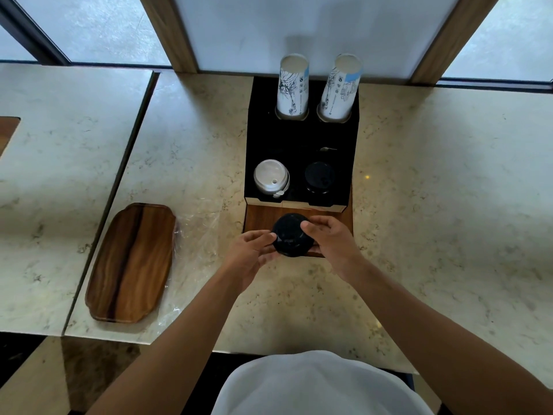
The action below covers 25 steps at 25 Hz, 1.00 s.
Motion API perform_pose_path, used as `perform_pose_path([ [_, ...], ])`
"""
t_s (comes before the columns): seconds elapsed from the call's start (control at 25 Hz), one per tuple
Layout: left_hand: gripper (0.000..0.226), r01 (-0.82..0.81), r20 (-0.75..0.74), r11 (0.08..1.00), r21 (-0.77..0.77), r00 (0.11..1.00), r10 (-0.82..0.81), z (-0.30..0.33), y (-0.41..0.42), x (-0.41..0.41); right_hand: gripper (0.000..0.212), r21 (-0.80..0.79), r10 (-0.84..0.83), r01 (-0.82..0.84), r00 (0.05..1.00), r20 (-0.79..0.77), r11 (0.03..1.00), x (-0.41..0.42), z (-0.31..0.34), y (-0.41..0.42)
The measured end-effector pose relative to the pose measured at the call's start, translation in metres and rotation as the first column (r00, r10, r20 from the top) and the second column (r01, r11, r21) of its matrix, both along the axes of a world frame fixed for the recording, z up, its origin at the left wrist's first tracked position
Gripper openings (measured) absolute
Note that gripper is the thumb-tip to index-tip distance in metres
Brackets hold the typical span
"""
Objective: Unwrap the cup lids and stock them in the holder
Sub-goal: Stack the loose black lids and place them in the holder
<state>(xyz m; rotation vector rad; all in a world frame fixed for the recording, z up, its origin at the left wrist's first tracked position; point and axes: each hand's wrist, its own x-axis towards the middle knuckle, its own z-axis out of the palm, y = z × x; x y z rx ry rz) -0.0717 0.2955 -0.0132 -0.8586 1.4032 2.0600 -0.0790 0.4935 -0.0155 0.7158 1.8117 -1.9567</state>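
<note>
A stack of black cup lids [291, 235] is held between my left hand [254, 250] and my right hand [330, 238], just in front of the black holder [299, 139]. The holder's front left slot carries white lids [270, 176]. Its front right slot carries black lids [319, 176]. Clear plastic wrap [197, 235] lies loose on the counter to the left of my hands.
Two stacks of printed paper cups [292, 85] [341, 86] stand in the holder's rear slots. A wooden tray [131, 262] lies at the left on the marble counter [434, 205]. A wooden board [257, 218] sits under the holder's front.
</note>
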Motion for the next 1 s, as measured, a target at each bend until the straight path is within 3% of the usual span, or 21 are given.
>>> perform_pose_path([
  [0.36, 0.017, -0.069, -0.103, 0.989, -0.135, 0.993, 0.055, 0.008, 0.004, -0.046, 0.023, 0.142, 0.026, -0.017, 0.998, -0.060, 0.990, -0.054, 0.007, -0.009],
  [0.6, 0.012, 0.018, -0.199, 0.972, -0.233, 0.978, -0.066, 0.014, 0.034, -0.089, 0.027, 0.344, 0.005, 0.063, 0.981, -0.192, 0.937, -0.082, 0.020, 0.017],
  [0.84, 0.029, 0.081, -0.208, 0.935, -0.345, 0.965, -0.161, 0.011, 0.075, -0.127, 0.030, 0.584, 0.009, 0.124, 0.975, -0.220, 0.802, -0.105, 0.020, 0.045],
  [1.0, 0.037, 0.139, -0.243, 0.815, -0.562, 0.915, -0.323, 0.004, 0.091, -0.137, 0.020, 0.632, -0.041, 0.180, 0.973, -0.227, 0.754, -0.115, 0.016, 0.056],
])
